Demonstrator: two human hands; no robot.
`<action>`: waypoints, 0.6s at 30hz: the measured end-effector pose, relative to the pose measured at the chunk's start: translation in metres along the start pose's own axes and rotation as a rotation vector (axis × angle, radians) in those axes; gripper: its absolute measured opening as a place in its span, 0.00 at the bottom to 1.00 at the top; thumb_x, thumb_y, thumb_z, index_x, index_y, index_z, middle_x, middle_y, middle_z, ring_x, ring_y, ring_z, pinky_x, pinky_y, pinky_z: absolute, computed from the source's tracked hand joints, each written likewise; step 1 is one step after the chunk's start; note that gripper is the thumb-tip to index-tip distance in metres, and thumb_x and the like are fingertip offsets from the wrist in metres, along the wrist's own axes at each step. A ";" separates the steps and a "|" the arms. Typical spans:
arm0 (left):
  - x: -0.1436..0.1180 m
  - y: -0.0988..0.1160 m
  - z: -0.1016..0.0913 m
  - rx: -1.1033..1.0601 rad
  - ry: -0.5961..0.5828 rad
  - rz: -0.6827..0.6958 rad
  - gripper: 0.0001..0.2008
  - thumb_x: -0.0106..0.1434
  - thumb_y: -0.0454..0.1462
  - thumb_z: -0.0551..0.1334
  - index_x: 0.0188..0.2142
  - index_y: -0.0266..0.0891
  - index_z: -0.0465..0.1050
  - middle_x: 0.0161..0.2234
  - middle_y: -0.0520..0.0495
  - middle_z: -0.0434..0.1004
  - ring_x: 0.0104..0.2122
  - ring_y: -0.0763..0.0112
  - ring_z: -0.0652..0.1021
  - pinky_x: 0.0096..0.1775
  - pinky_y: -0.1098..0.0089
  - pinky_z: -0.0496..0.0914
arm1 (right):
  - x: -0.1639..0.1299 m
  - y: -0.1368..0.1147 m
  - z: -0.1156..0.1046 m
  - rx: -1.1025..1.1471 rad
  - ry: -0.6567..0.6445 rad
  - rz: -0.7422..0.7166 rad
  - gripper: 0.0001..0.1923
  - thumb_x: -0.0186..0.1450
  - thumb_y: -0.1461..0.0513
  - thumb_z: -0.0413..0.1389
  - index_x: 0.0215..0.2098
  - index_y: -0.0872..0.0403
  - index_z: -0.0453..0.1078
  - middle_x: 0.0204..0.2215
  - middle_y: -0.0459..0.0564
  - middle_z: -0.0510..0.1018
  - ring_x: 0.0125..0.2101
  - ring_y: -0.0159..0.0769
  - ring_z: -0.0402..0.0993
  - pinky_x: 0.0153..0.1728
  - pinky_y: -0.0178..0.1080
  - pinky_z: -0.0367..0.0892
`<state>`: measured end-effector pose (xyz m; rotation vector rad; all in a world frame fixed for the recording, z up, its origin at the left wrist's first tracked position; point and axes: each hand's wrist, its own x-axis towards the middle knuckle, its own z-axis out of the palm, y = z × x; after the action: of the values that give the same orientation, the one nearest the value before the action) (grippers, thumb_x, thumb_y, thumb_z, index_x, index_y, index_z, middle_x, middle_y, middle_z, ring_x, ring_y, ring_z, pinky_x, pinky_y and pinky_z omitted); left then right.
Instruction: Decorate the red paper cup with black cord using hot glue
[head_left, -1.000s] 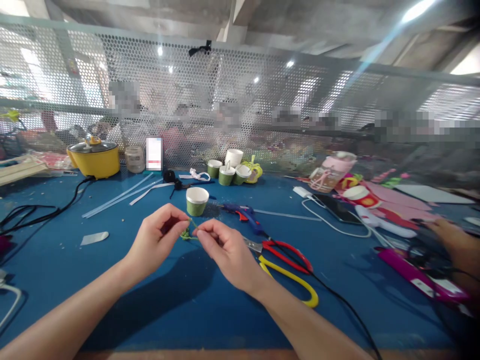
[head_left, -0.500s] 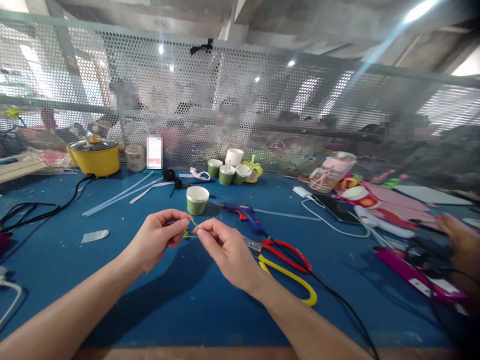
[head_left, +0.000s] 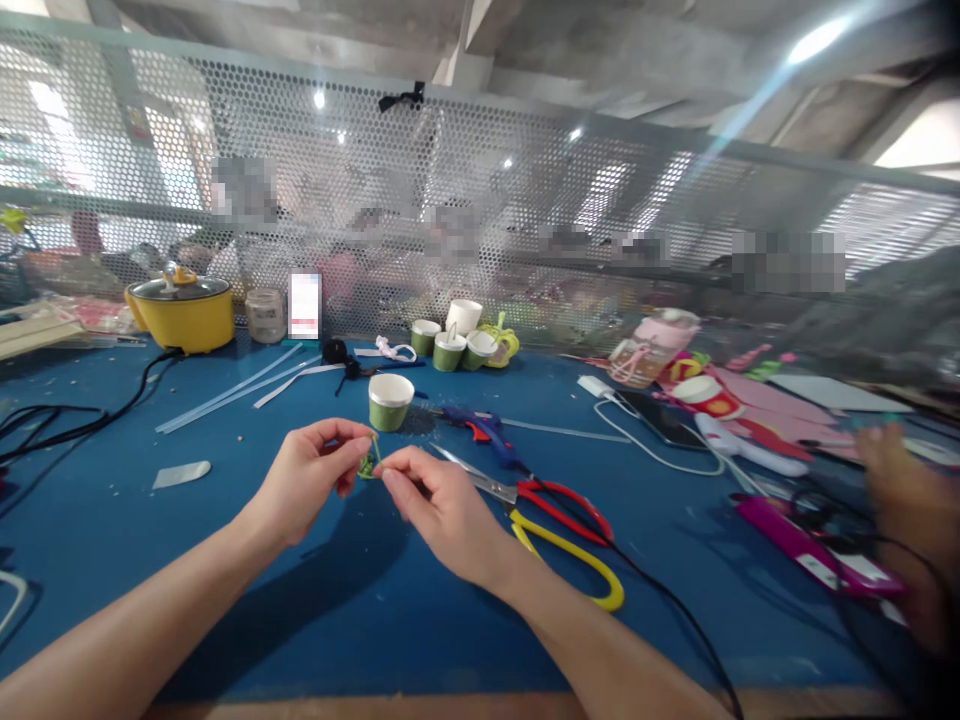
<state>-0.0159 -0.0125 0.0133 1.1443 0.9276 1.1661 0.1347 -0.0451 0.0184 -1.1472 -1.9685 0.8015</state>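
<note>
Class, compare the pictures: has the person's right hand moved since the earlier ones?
Yes, slightly to the left: judged against the scissors, the right hand has shifted away, so more of them shows now.

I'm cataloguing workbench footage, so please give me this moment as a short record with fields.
left hand: pinching a thin green strand
right hand: pinching the same strand, lower down
nearest cup: green with white rim, upright beyond the hands
tools: scissors with red and yellow handles; blue glue gun beyond them
far side: yellow pot at left, more cups near the mesh screen
other person: blurred hand at right
surface: blue tabletop
</note>
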 end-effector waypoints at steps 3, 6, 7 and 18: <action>0.002 0.005 -0.005 -0.011 0.017 0.022 0.12 0.46 0.39 0.65 0.29 0.33 0.70 0.13 0.57 0.63 0.14 0.81 0.62 0.17 0.78 0.57 | 0.004 0.003 0.000 0.028 -0.087 0.119 0.13 0.64 0.58 0.45 0.39 0.56 0.67 0.21 0.45 0.70 0.20 0.27 0.63 0.21 0.31 0.60; 0.002 0.009 -0.008 0.008 0.015 0.024 0.13 0.46 0.39 0.66 0.29 0.33 0.70 0.14 0.57 0.63 0.15 0.81 0.63 0.17 0.78 0.57 | 0.014 0.011 -0.018 -0.036 -0.031 0.270 0.19 0.63 0.56 0.44 0.48 0.56 0.63 0.20 0.46 0.71 0.18 0.28 0.66 0.18 0.31 0.60; 0.002 0.009 -0.008 0.030 0.011 0.023 0.13 0.46 0.39 0.65 0.29 0.33 0.70 0.14 0.57 0.63 0.15 0.81 0.63 0.18 0.78 0.57 | 0.019 0.016 -0.028 -0.107 0.048 0.283 0.20 0.64 0.55 0.43 0.49 0.56 0.62 0.22 0.47 0.72 0.20 0.29 0.67 0.19 0.31 0.61; -0.001 0.009 -0.008 0.226 0.030 0.053 0.11 0.45 0.40 0.65 0.28 0.35 0.73 0.15 0.55 0.65 0.17 0.78 0.64 0.21 0.75 0.58 | -0.021 0.046 -0.085 -0.736 -0.034 0.493 0.10 0.52 0.69 0.52 0.31 0.55 0.72 0.30 0.53 0.76 0.33 0.39 0.71 0.33 0.35 0.60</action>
<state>-0.0259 -0.0118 0.0207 1.3421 1.0784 1.1451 0.2328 -0.0314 0.0237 -2.1112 -2.0939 0.3032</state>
